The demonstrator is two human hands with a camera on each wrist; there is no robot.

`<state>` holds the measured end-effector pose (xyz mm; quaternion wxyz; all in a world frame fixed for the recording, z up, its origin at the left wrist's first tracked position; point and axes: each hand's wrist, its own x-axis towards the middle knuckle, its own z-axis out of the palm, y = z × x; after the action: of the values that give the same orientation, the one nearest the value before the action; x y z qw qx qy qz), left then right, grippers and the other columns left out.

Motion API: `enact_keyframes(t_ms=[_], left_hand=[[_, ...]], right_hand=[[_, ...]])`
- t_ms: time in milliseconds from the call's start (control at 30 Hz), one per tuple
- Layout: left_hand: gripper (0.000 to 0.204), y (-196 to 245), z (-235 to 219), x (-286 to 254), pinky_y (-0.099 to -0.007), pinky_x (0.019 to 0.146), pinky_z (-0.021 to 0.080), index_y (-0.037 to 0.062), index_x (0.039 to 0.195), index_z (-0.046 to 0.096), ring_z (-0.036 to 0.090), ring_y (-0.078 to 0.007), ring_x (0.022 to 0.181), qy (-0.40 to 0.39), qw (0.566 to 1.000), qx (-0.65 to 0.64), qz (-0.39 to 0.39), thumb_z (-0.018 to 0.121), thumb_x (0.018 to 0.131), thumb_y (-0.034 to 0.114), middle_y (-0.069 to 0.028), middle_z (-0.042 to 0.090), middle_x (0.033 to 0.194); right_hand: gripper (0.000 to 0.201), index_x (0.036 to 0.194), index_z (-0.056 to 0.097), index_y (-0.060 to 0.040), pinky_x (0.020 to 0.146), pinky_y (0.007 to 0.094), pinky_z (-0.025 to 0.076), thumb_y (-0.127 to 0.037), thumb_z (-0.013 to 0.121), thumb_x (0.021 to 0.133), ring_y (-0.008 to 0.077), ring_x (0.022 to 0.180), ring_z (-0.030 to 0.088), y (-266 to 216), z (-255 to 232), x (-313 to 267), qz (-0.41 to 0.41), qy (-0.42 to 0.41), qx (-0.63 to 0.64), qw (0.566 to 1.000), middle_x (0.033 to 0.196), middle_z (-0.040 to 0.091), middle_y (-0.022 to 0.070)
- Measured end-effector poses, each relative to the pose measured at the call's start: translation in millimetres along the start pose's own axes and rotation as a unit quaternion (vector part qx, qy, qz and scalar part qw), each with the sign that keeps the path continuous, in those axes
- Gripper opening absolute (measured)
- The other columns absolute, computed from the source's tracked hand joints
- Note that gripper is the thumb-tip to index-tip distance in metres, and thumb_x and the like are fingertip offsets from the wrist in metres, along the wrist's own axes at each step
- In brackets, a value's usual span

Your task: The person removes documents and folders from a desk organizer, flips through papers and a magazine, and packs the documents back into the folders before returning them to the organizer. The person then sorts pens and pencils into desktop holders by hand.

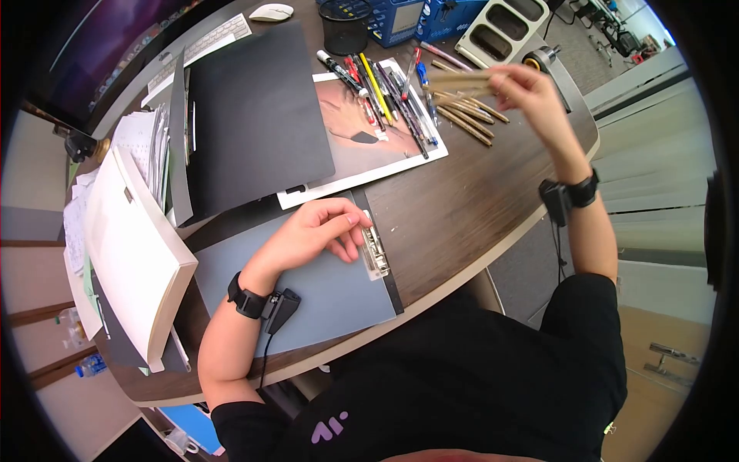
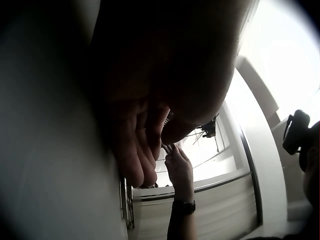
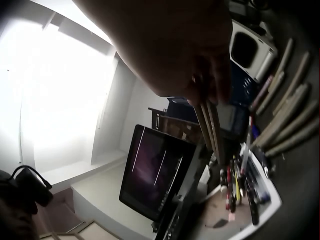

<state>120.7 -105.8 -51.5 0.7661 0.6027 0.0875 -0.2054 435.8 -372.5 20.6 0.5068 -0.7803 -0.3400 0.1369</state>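
Observation:
My right hand is raised over the far right of the desk, pinching a few gold-brown pencils by one end. They look blurred in the head view. Beneath them, several similar pencils lie loosely side by side on the desk. To their left, assorted pens and markers are heaped on a white-bordered picture. My left hand, fingers loosely bent and holding nothing, is over the grey-blue folder, its fingertips near the metal clip.
A large black folder covers part of the picture. Stacked papers and a thick white book stand at the left. Behind are a keyboard, a mouse, a black mesh pen holder and a pale slotted organizer.

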Motion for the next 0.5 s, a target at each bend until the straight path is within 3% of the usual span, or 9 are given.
enact_keyframes(t_ms=[100, 167, 267, 433, 467, 500], left_hand=[[0.028, -1, 0, 0, -0.0268, 0.07, 0.06, 0.0009, 0.112, 0.066, 0.07, -0.0133, 0.076, 0.001, 1.0, 0.001, 0.006, 0.05, 0.109, 0.024, -0.0055, 0.069, 0.088], [0.028, 1, 2, -1, -0.0269, 0.071, 0.06, 0.0009, 0.112, 0.066, 0.07, -0.0133, 0.077, 0.01, 1.0, 0.003, 0.012, 0.051, 0.109, 0.024, -0.0052, 0.069, 0.089], [0.027, -1, 2, -1, -0.0246, 0.068, 0.06, 0.0004, 0.112, 0.068, 0.07, -0.0132, 0.075, 0.019, 1.0, -0.002, 0.01, 0.051, 0.108, 0.021, -0.0057, 0.069, 0.09], [0.027, 0, 3, -2, -0.0248, 0.069, 0.06, 0.0008, 0.113, 0.067, 0.069, -0.0127, 0.076, 0.026, 1.0, 0.001, 0.015, 0.051, 0.108, 0.022, -0.0055, 0.069, 0.089], [0.027, 1, 4, -2, -0.0248, 0.069, 0.06, 0.0009, 0.114, 0.067, 0.069, -0.0125, 0.076, 0.029, 0.999, 0.001, 0.015, 0.051, 0.108, 0.022, -0.0054, 0.069, 0.089], [0.027, 1, 4, -2, -0.0248, 0.07, 0.06, 0.0011, 0.114, 0.067, 0.069, -0.0124, 0.077, 0.032, 0.999, 0.001, 0.017, 0.051, 0.108, 0.022, -0.0054, 0.069, 0.09]], right_hand=[[0.027, 0.121, 0.07, -0.002, 0.064, 0.0186, 0.054, -0.02, 0.066, 0.101, 0.004, 0.071, 0.062, 8, 39, -29, 0.098, -0.08, 0.072, 0.989, 0.09, 0.066, -0.0014], [0.028, 0.122, 0.069, -0.002, 0.06, 0.0188, 0.053, -0.02, 0.067, 0.1, 0.0027, 0.069, 0.06, 15, 53, -38, 0.137, -0.091, 0.103, 0.981, 0.086, 0.065, -0.0019], [0.03, 0.122, 0.069, -0.0012, 0.057, 0.0193, 0.052, -0.021, 0.069, 0.1, 0.0029, 0.066, 0.059, 32, 69, -40, 0.13, -0.087, 0.086, 0.984, 0.085, 0.064, -0.0015], [0.051, 0.137, 0.056, 0.0016, 0.052, 0.0217, 0.051, -0.024, 0.073, 0.097, 0.0057, 0.062, 0.059, 26, 91, -13, 0.071, -0.064, 0.075, 0.993, 0.083, 0.068, 0.0019], [0.059, 0.143, 0.05, 0.0018, 0.056, 0.023, 0.054, -0.023, 0.074, 0.095, 0.0077, 0.068, 0.062, 28, 94, -3, 0.065, -0.051, 0.098, 0.992, 0.093, 0.069, 0.0056], [0.059, 0.143, 0.05, 0.0018, 0.056, 0.023, 0.054, -0.023, 0.074, 0.095, 0.0077, 0.068, 0.062, 28, 98, 5, 0.062, -0.053, 0.099, 0.992, 0.093, 0.069, 0.0056]])
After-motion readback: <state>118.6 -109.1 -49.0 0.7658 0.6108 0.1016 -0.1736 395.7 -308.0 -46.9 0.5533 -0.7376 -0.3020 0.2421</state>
